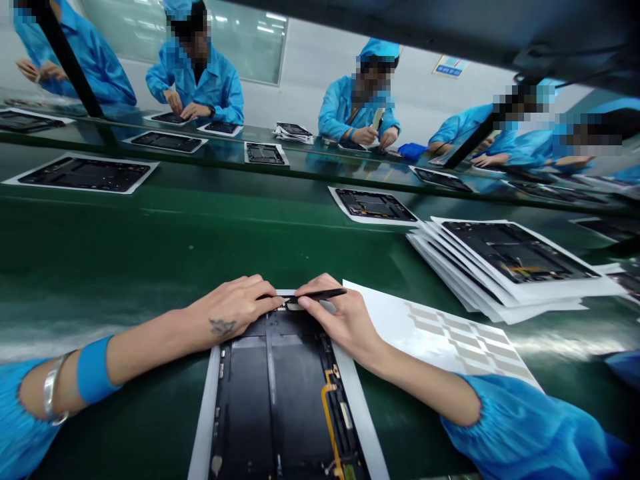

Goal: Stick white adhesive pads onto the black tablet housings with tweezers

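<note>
Black tablet chassis (295, 387), one: on a white backing sheet (203, 427) at the near edge of the green surface (190, 247), roughly midway between left and right; orange flex cable (328, 413) along its right side.

Left hand (227, 313): at the chassis's far edge, left of its middle, thumb and index fingertips close together; whether they pinch a small part, one cannot tell. Tattoo near the wrist; blue band (95, 371) and silver bracelet (50, 390) on the forearm.

Right hand (345, 323): at the same far edge, right of its middle; thumb and fingers clamped on a slim black tool (327, 294), its tip pointing toward the left hand's fingers.

White sheet with grey patches (420, 333): flat, just right of the chassis.

Stack of chassis and white sheets (505, 267): toward the surface's right edge, beyond the patched sheet, layers fanned unevenly.

Single chassis, two: one toward the far left corner (85, 175), one by the far edge (375, 205), left of the stack.

Co-workers, in blue: seated beyond the far edge, chassis before several of them.
</note>
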The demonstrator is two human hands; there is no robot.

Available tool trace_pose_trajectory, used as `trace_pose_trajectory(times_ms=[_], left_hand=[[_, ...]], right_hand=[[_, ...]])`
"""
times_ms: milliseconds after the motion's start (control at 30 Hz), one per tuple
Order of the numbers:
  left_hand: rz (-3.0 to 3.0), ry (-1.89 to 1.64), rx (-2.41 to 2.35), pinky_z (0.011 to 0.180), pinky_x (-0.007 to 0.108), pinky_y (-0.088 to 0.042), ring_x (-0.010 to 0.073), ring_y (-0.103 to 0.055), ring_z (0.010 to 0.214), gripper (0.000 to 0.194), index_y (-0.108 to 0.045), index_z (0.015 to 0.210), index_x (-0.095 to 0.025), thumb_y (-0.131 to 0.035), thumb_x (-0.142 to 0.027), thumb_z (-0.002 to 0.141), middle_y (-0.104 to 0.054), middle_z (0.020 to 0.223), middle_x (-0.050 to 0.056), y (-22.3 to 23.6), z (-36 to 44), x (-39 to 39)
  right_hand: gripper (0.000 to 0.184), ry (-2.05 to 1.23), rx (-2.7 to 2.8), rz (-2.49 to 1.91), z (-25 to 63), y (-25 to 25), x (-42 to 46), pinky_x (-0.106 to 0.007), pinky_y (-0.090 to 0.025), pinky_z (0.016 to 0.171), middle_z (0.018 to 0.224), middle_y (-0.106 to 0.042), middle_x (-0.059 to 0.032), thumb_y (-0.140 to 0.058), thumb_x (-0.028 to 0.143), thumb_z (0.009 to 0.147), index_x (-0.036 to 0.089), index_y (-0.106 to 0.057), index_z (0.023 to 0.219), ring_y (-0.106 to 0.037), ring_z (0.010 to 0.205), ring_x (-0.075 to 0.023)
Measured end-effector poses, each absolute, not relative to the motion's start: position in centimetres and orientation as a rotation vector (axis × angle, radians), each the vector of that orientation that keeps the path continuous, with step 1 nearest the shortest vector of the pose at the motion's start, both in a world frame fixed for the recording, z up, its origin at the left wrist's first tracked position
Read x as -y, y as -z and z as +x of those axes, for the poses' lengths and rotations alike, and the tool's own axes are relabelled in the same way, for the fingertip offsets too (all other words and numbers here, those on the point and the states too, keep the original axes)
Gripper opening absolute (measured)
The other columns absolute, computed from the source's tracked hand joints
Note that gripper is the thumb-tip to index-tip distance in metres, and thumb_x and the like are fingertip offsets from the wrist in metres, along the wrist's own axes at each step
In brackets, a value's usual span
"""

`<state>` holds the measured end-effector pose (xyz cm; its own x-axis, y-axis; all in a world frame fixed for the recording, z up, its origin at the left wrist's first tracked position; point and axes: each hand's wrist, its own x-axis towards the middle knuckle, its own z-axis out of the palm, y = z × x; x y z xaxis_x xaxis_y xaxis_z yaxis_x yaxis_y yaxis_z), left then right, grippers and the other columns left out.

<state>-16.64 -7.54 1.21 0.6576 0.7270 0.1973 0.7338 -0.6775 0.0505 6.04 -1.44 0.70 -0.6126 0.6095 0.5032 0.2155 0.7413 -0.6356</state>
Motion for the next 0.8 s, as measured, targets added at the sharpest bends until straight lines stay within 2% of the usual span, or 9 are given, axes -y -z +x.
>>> trace_pose_trajectory(times_ms=[267,467,600,800], left_hand=[[-2.836,0.391,1.17,0.08,0.032,-0.052,0.0205,-0.061,0.094,0.026,-0.063,0.107,-0.012,-0.04,-0.006,0.096,-0.066,0.109,0.01,-1.1,-16.1,7.0],[-2.825,0.352,1.142,0.079,0.032,-0.048,0.0212,-0.057,0.096,0.032,-0.056,0.121,-0.015,-0.04,-0.004,0.096,-0.064,0.114,0.008,-0.5,-16.0,6.9],[-2.85,0.338,1.17,0.079,0.032,-0.047,0.0209,-0.056,0.095,0.03,-0.058,0.118,-0.015,-0.042,-0.005,0.096,-0.064,0.115,0.008,-0.5,-15.9,7.0],[-2.85,0.34,1.181,0.077,0.032,-0.047,0.0206,-0.056,0.093,0.03,-0.059,0.119,-0.016,-0.042,-0.005,0.096,-0.063,0.115,0.008,-0.6,-15.9,6.8]], right_hand=[[0.016,-0.778,2.181,-0.637,7.2,-1.0,1.3,-0.031,-0.055,0.072,0.087,-0.074,-0.0061,-0.06,0.028,0.095,0.019,-0.072,0.092,-0.068,0.079,-0.0189],[0.013,-0.473,2.317,-0.382,10.2,-1.4,1.9,-0.037,-0.054,0.075,0.087,-0.071,-0.0076,-0.059,0.02,0.094,0.02,-0.068,0.105,-0.064,0.082,-0.0213],[0.017,-0.313,2.45,-0.305,10.8,-1.4,2.2,-0.037,-0.056,0.077,0.088,-0.071,-0.0097,-0.06,0.015,0.093,0.017,-0.066,0.109,-0.065,0.088,-0.0228],[0.019,-0.126,2.446,-0.224,10.3,-1.1,2.2,-0.035,-0.059,0.077,0.084,-0.073,-0.0076,-0.059,0.01,0.092,0.017,-0.065,0.11,-0.065,0.08,-0.0199]])
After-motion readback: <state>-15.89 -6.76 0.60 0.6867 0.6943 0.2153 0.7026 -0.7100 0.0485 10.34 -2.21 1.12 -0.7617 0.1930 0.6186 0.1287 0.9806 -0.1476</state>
